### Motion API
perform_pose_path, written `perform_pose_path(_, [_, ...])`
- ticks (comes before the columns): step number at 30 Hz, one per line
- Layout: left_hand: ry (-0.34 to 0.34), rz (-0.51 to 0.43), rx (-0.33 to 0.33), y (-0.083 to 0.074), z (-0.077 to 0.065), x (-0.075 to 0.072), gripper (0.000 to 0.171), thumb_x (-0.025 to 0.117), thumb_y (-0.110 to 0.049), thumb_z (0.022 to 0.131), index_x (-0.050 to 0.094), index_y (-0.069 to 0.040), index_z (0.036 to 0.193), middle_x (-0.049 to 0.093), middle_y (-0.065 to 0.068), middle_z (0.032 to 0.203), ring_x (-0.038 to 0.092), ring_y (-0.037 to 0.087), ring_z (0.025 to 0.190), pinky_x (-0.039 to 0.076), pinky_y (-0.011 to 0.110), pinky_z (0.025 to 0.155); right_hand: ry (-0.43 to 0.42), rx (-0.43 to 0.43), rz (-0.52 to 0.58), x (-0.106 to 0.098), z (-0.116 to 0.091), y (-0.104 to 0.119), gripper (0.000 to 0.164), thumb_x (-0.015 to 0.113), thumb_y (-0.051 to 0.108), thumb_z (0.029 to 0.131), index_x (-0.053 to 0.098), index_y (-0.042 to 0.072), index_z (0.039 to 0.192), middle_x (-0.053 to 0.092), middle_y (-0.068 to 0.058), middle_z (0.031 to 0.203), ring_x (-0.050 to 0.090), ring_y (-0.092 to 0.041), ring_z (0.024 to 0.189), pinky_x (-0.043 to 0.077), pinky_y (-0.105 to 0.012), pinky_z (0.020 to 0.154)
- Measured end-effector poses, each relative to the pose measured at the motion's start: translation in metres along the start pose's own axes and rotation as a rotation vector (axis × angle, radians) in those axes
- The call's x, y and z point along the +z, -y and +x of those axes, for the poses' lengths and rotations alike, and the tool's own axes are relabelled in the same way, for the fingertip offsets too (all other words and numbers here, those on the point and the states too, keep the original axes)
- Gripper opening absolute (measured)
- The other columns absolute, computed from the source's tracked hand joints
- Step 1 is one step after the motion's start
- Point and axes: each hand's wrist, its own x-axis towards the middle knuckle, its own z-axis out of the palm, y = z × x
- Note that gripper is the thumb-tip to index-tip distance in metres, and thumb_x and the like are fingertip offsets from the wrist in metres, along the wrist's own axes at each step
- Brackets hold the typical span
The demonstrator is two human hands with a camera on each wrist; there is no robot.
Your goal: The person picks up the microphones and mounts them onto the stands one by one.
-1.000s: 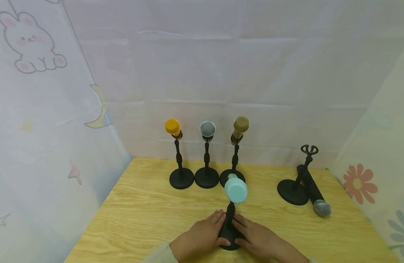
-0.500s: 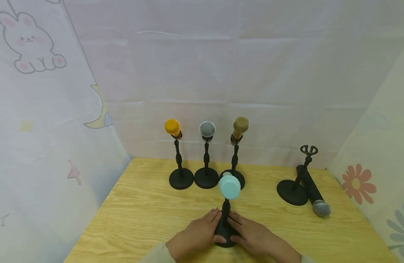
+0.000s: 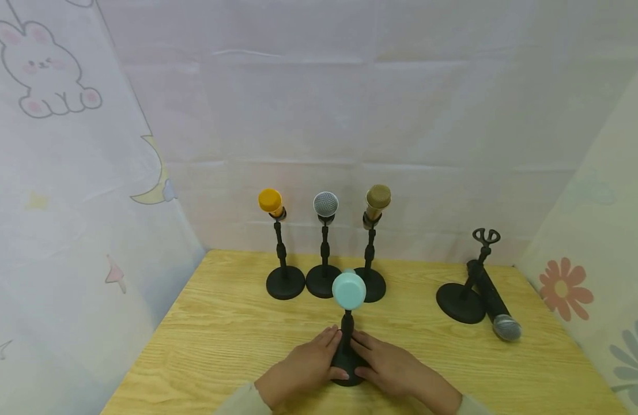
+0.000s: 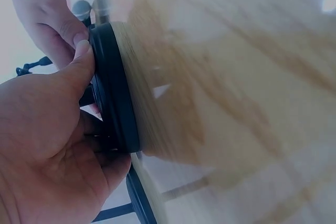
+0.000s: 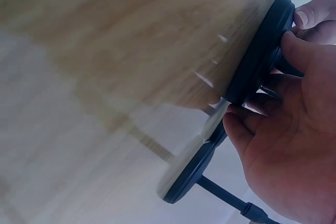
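A microphone with a teal head (image 3: 349,291) sits in a black desktop microphone stand (image 3: 347,358) at the front middle of the table. From its left side my left hand (image 3: 309,358) grips the round base, thumb at the near edge and fingers farther back. The right hand (image 3: 390,364) holds the opposite side the same way. In the left wrist view the base (image 4: 116,93) stands between thumb and fingers, low on the wood. The right wrist view shows the right thumb (image 5: 299,51) at the base's rim, close to the left thumb.
Behind stand three microphones on black stands: orange (image 3: 270,200), silver-headed (image 3: 326,204) and gold (image 3: 378,197). At right, a stand with a vacant clip (image 3: 461,304) leans over a black microphone (image 3: 497,302) lying on the wooden table (image 3: 204,346). A printed cloth (image 3: 298,115) hangs behind.
Both hands have slid the stand with the teal microphone to the left and slightly away from the person. The other stands and the lying microphone keep their places.
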Motion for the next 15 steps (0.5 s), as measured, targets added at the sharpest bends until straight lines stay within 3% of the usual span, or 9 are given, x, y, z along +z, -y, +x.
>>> perform_pose_path(15, [-0.005, 0.021, -0.045, 0.011, -0.007, -0.007, 0.088, 0.054, -0.065, 0.093, 0.038, -0.006, 0.156, 0.036, 0.011, 0.162, 0.036, 0.022, 0.148, 0.048, 0.033, 0.107, 0.027, 0.018, -0.008, -0.001, 0.02, 0.01, 0.063, 0.049, 0.044, 0.106, 0.039, 0.008, 0.156, 0.032, -0.009, 0.164, 0.038, -0.03, 0.147, 0.042, -0.045, 0.113])
